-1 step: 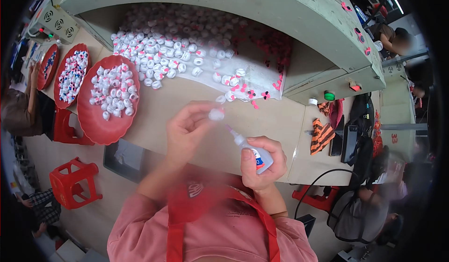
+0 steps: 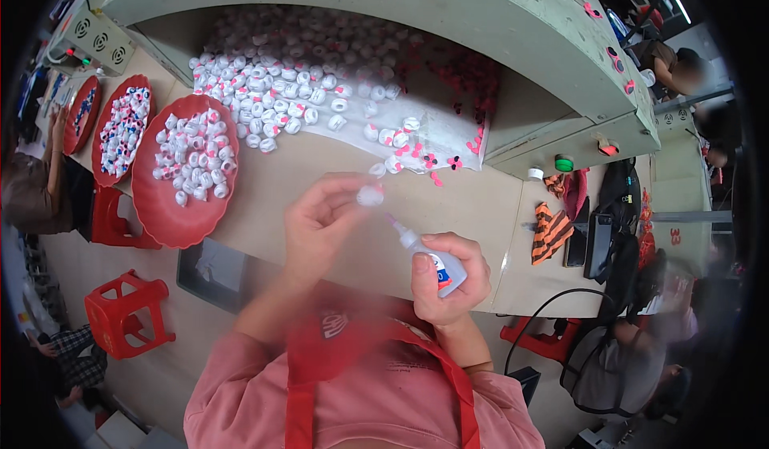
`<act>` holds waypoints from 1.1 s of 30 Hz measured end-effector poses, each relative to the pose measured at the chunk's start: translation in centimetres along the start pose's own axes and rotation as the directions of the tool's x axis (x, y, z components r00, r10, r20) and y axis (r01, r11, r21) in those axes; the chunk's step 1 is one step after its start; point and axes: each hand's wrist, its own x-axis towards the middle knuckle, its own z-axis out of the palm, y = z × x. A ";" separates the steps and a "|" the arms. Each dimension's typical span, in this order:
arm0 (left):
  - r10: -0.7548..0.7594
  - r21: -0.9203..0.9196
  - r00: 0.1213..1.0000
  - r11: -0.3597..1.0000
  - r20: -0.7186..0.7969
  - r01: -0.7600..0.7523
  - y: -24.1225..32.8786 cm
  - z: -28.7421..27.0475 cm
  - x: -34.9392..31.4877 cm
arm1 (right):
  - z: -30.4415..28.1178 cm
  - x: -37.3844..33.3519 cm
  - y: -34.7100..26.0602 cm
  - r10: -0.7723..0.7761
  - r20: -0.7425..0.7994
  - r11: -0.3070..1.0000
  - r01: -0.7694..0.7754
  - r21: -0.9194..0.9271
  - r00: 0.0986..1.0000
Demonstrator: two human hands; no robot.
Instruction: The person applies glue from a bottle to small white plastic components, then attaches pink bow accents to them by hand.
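My left hand [image 2: 320, 217] is closed, pinching a small white rounded piece [image 2: 370, 196] between thumb and fingertips over the table. Wrapped in my right hand [image 2: 455, 277] is a small translucent squeeze bottle [image 2: 420, 249] with a blue and red label. Its pointed nozzle tilts up toward the white piece, and a gap shows between them. Beyond my hands lies a large heap of small white rounded pieces with pink parts [image 2: 280, 96] on a white sheet [image 2: 352, 132]. Pink flower-shaped pieces [image 2: 455, 162], some with dark centres, lie at the sheet's right end.
Left of me stands a red scalloped tray [image 2: 160, 217] of white pieces, with two more trays beyond. A pale green cabinet [image 2: 513, 16] overhangs the heap. An orange-and-black striped cloth [image 2: 551, 234] and a phone [image 2: 598, 245] lie right. A red stool [image 2: 128, 313] stands lower left. Other people sit nearby.
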 end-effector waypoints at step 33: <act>-0.122 -0.143 0.991 0.981 0.049 0.128 -0.2 -0.5 0.7 | -0.9 1.0 0.4 0.023 0.005 1.000 -0.023 0.012 1.000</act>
